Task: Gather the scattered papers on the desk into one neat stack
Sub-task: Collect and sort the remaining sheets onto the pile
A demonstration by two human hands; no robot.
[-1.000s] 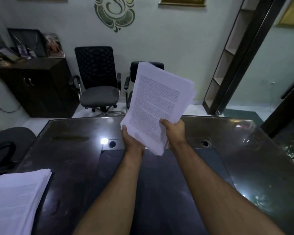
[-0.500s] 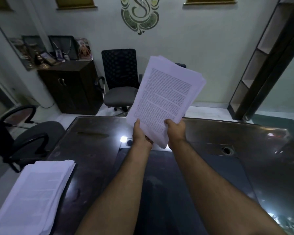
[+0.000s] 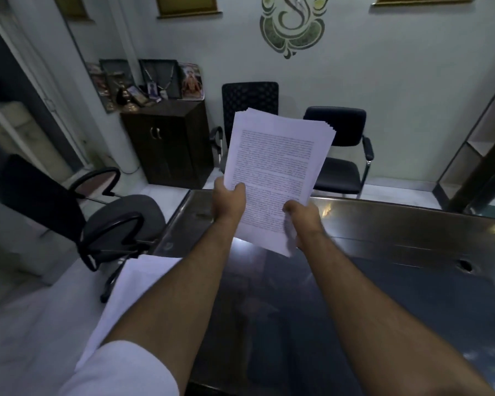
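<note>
I hold a bundle of printed white papers [image 3: 277, 167] upright in the air above the dark desk [image 3: 383, 252]. My left hand [image 3: 229, 200] grips its lower left edge, thumb on the front sheet. My right hand [image 3: 302, 217] grips the lower right corner. The top edges of the sheets fan out slightly. A second stack of white papers [image 3: 132, 292] lies at the desk's left edge, partly hidden under my left forearm.
A black swivel chair [image 3: 97, 221] stands left of the desk. Two black visitor chairs [image 3: 343, 155] sit beyond the far edge, next to a dark cabinet [image 3: 169, 144] with framed pictures. A shelf unit [image 3: 480, 144] stands at the right.
My view has turned left, so the desk's stack now sits under my left forearm. The held bundle stands more upright, and both hands keep their grip.
</note>
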